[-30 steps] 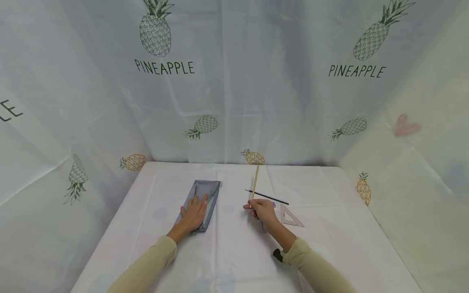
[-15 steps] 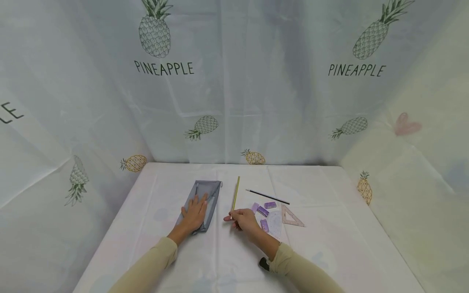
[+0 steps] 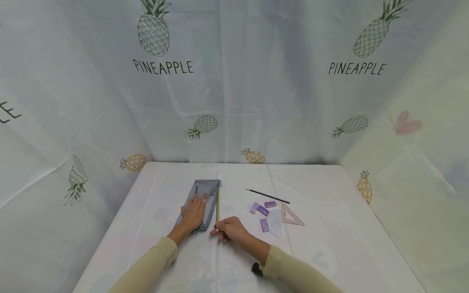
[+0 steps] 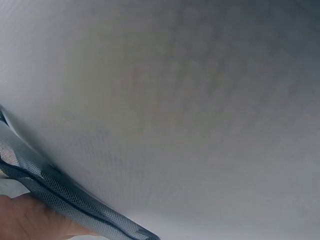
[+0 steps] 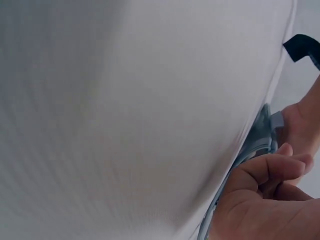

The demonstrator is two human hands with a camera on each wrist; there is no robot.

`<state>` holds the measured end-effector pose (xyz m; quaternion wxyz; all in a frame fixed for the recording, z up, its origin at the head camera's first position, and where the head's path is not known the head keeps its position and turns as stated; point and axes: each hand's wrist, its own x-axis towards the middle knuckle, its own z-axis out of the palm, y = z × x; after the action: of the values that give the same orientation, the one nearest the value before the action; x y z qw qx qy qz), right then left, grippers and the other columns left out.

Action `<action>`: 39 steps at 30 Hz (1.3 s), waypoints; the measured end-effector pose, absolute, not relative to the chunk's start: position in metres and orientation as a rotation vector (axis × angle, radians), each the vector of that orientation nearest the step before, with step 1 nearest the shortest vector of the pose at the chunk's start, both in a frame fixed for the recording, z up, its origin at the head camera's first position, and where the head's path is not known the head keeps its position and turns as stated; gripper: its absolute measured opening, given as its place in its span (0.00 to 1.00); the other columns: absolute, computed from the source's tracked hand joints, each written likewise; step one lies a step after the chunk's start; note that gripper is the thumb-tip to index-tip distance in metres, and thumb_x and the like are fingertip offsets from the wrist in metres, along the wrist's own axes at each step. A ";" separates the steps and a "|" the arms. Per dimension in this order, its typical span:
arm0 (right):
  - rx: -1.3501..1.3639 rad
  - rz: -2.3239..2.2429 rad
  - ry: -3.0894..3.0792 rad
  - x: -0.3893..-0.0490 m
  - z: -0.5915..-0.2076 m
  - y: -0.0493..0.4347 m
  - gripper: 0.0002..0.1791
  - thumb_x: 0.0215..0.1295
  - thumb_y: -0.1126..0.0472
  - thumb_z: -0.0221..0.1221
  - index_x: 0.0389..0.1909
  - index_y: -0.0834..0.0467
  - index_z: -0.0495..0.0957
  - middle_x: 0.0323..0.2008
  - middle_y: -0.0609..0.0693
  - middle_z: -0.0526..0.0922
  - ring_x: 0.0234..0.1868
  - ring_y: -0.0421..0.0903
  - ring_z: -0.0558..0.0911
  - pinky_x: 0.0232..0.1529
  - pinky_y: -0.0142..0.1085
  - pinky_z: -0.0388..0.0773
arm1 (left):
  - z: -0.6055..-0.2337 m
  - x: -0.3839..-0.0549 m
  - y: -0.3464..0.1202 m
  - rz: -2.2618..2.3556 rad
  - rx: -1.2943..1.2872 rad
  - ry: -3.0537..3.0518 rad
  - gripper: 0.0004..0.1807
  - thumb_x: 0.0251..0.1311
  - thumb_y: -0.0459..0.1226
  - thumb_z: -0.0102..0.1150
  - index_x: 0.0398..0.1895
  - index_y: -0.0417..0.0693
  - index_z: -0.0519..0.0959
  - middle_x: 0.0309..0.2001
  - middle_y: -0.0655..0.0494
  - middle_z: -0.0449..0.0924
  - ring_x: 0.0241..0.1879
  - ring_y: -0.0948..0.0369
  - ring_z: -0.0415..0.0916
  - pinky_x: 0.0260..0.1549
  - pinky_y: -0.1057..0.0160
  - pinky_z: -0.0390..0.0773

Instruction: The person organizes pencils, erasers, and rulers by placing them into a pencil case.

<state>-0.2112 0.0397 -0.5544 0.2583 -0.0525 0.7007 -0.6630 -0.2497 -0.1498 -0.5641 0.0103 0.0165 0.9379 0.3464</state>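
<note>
Head view: left hand [image 3: 194,212], fingers spread on grey mesh pouch [image 3: 210,203]; right hand [image 3: 231,230], fingers curled, pinching yellow pencil [image 3: 218,204] at near end.

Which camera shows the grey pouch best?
Head view: the grey pouch shows end to end, partly under the left hand. The left wrist view shows only a mesh edge; the right wrist view, a piece beside the right hand.

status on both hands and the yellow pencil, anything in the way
Left hand resting on grey mesh pouch, covering part. Right hand pinching yellow pencil by near end. Pencil alongside pouch's right edge, contact unclear; nothing visible between.
</note>
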 end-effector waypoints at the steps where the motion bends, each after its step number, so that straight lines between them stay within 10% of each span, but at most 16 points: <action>1: -0.151 -1.788 1.901 -0.212 -0.555 0.039 0.15 0.71 0.60 0.56 0.41 0.70 0.82 0.33 0.55 0.90 0.15 0.33 0.73 0.17 0.26 0.69 | -0.564 -0.250 -0.150 1.086 0.052 2.927 0.31 0.79 0.51 0.23 0.76 0.47 0.59 0.76 0.30 0.46 0.74 0.29 0.40 0.63 0.21 0.33; 39: -0.124 -1.597 2.130 -0.253 -0.554 -0.007 0.13 0.71 0.57 0.59 0.38 0.63 0.87 0.24 0.52 0.87 0.11 0.33 0.72 0.14 0.24 0.70 | -0.559 -0.252 -0.156 1.088 0.079 2.904 0.30 0.79 0.50 0.24 0.76 0.49 0.59 0.75 0.28 0.47 0.74 0.29 0.43 0.63 0.20 0.36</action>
<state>-0.2532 -0.0066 -0.5541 0.2358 -0.0453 0.7767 -0.5823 -0.2517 -0.1561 -0.5591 0.0198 0.0254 0.9359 0.3508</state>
